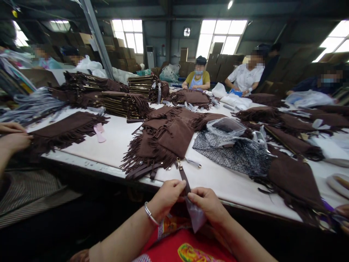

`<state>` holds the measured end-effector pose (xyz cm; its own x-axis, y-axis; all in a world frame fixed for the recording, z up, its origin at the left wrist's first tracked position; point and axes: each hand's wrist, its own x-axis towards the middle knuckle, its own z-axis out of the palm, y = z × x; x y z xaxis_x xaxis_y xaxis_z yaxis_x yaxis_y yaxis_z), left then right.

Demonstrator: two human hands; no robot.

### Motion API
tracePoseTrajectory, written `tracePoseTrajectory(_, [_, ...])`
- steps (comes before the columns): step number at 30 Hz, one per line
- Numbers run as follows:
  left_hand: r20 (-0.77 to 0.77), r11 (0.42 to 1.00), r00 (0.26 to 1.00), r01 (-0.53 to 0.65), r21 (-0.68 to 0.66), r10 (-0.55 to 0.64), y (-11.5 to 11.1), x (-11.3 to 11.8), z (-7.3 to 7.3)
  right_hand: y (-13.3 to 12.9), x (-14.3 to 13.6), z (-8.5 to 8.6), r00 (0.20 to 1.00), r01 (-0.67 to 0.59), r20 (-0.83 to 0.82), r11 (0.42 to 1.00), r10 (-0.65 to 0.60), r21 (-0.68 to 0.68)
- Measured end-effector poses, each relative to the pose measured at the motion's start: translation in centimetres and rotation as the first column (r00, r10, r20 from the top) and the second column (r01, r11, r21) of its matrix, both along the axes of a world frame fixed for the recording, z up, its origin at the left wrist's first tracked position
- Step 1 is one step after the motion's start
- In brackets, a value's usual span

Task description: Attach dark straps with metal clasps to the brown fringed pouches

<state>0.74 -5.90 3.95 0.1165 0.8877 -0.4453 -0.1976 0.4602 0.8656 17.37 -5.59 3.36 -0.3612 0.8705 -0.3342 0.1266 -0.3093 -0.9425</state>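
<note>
My left hand (169,193) pinches a dark brown strap (184,178) just below its metal clip (179,163), which lies at the table's front edge. Close beside it, my right hand (206,204) grips the lower part of the strap together with a clear plastic sleeve (196,219) that hangs down over my lap. Fingers of both hands are closed, and the rest of the strap is hidden behind them and the plastic. Beyond the clip lies a heap of brown fringed bags (174,136), with a small white-wrapped piece (194,162) next to it.
Stacks of brown bags with gold zips (122,104) stand at the back left. A grey speckled cloth (231,154) lies to the right under a plastic bag (225,127). A co-worker's hands (13,136) hold a fringed piece at left. Other people work across the table (103,149).
</note>
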Motion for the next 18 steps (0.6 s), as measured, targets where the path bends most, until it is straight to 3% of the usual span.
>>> tracePoseTrajectory(4, [0.242, 0.983, 0.966, -0.052, -0.175, 0.094, 3.6, -0.8, 1.5, -0.6, 0.2, 0.3, 0.987, 0.027, -0.152, 0.992, -0.046, -0.127])
tracePoseTrajectory(9, [0.329, 0.956, 0.913, -0.165, -0.243, 0.241, 7.6, -0.6, 1.7, -1.2, 0.6, -0.3, 0.986, 0.056, -0.150, 0.994, -0.070, -0.098])
tracePoseTrajectory(14, [0.368, 0.951, 0.880, -0.247, -0.185, 0.300, 7.9, 0.1, 1.3, -1.0, 0.7, -0.7, 0.986, 0.148, -0.075, 0.989, -0.147, 0.000])
tracePoseTrajectory(18, [0.391, 0.918, 0.831, -0.367, -0.152, 0.397, 7.6, 0.1, 1.3, -0.5, 0.3, 0.0, 0.987, 0.138, 0.064, 0.980, -0.149, 0.145])
